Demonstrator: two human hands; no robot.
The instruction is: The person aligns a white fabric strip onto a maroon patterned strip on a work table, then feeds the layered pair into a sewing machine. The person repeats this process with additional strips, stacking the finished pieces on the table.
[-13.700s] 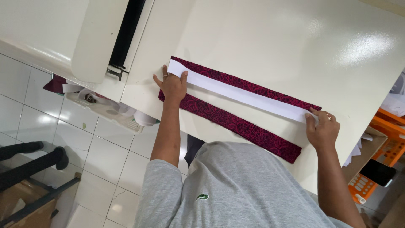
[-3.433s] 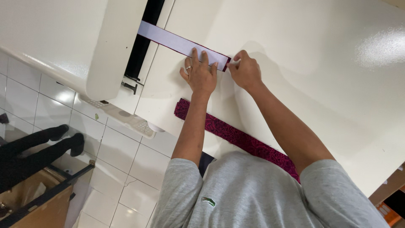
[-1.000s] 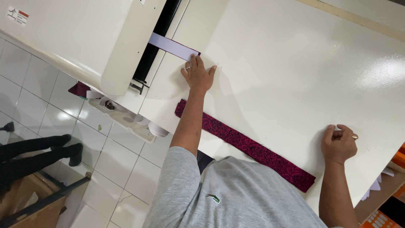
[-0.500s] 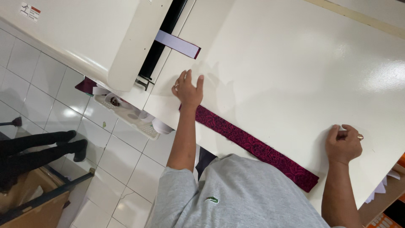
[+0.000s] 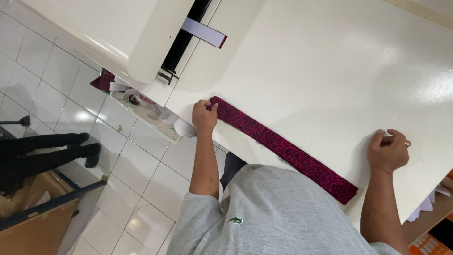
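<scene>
we see a long dark red patterned strip of cloth [image 5: 283,146] lying flat on the cream desk [image 5: 330,71], running slantwise along its near edge. our left hand [image 5: 204,116] sits at the strip's far end, fingers closed on that end where it meets the desk edge. our right hand [image 5: 388,151] rests on the desk just past the strip's other end, not touching it, curled loosely with a ring showing; we cannot tell whether it holds anything small.

further out, a white strip with a dark red end [image 5: 204,32] pokes out of the black slot of a cream machine [image 5: 160,42] at the desk's far side. below the desk hangs a small tray of scraps [image 5: 146,111] over the white tiled floor [image 5: 56,85].

we judge the step in hand to be taking hold of the red strip's end. moving it cleanly would call for a firm pinch and keeping the cloth flat and untwisted.
</scene>
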